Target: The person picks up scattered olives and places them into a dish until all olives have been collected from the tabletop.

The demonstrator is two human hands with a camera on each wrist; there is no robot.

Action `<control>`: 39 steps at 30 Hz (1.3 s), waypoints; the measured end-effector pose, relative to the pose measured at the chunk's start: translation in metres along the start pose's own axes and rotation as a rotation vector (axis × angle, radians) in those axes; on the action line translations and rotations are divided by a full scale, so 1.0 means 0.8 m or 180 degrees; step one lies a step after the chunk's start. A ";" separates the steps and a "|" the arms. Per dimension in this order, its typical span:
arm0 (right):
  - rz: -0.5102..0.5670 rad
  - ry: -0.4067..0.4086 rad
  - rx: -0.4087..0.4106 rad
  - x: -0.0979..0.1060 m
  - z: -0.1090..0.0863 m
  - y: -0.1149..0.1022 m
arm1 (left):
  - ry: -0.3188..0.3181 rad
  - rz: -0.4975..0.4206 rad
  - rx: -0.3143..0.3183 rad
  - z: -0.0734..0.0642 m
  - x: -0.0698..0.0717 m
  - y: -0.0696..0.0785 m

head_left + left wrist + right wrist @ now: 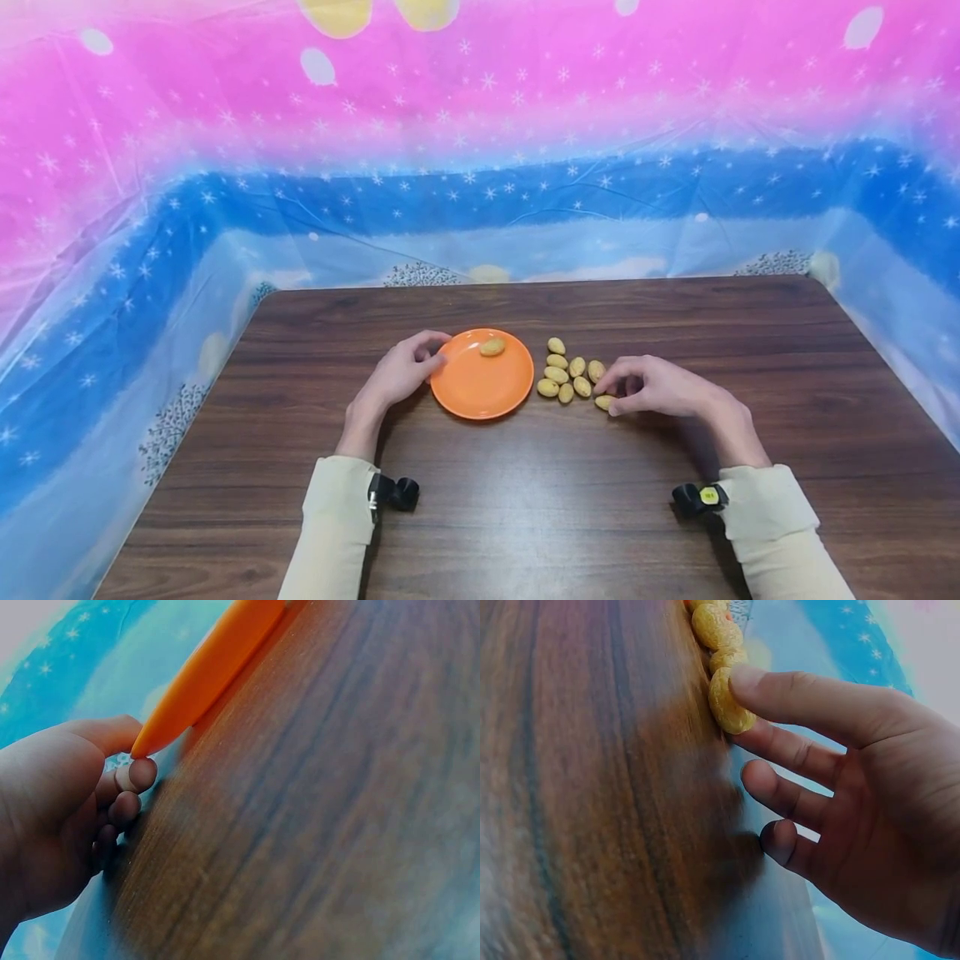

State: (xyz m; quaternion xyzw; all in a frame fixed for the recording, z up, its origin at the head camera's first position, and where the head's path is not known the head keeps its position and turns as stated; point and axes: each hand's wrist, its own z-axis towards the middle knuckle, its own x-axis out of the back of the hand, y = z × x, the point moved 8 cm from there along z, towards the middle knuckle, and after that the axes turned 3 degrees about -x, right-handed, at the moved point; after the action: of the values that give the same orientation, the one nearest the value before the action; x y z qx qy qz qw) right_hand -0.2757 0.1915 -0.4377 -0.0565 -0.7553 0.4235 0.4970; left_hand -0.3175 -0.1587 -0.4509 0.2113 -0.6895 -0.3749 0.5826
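While the left hand (397, 368) pinches the orange plate (480, 389), the right hand (660, 387) pinches a yellow oval piece (603, 402) beside a cluster of others (556, 375) on the desk (510, 508).

Pinched yellow piece (602, 402), seemingly part-hidden

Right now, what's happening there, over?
Left hand pinching orange plate by rim. Right hand pinching yellow oval piece. Another piece on plate. Yellow cluster between right hand and plate.
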 end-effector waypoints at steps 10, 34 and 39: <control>-0.0074 -0.0057 0.0009 -0.003 -0.001 -0.002 | -0.0014 0.0007 0.0007 -0.001 0.000 0.001; -0.0304 0.0170 0.0042 0.005 0.007 -0.033 | -0.0005 -0.0044 -0.0017 0.000 -0.001 0.000; -0.0352 0.0178 0.0143 0.008 0.017 -0.050 | 0.0014 -0.0067 -0.0005 -0.001 0.000 -0.002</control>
State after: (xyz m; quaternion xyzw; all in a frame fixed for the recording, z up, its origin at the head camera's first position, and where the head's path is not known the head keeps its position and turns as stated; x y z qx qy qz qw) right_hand -0.2763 0.1616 -0.4075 -0.0154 -0.7334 0.4105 0.5417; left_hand -0.3167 -0.1598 -0.4518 0.2189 -0.6856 -0.3811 0.5804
